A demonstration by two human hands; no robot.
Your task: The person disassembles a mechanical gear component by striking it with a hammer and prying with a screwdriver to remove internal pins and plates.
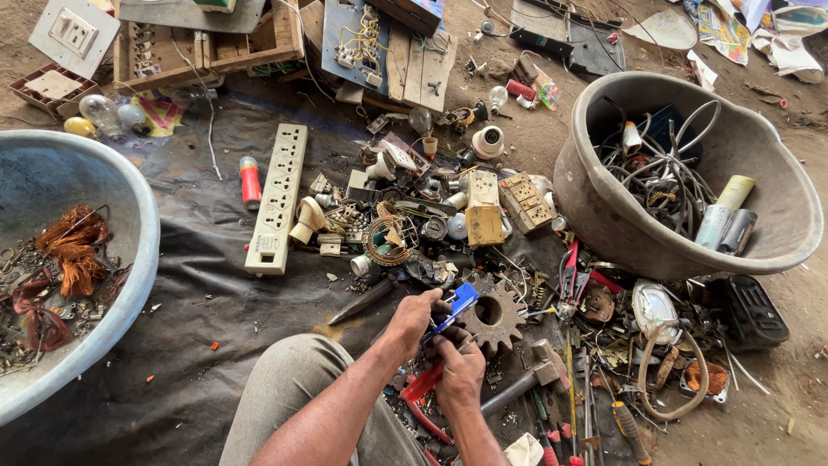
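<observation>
The knee [285, 388] fills the bottom of the view, both forearms crossing it so the hands work low over the sheet [198, 285]; that dark sheet is spread on the dirt, it seems to keep small parts from sinking into the ground. The left basin [129, 259], pale blue, holds copper windings and bits of metal, kept apart from the rest; the right basin [604, 207], grey, holds cables and tubes; each sits within arm's reach on its own side. Between them a heap of switches, sockets and coils lies loose, with a white power strip [277, 198] just beside it. A rusty gear [492, 312] lies flat just past the hands; a hammer [530, 380] rests by the right wrist, handy.

The left hand [418, 319] has its fingers curled tight round a small blue part [461, 302], steadying it near the gear. The right hand [460, 371] is closed round the red handles of pliers [421, 384], squeezing them; the nose points towards the blue part, though whether it bites I cannot tell.
</observation>
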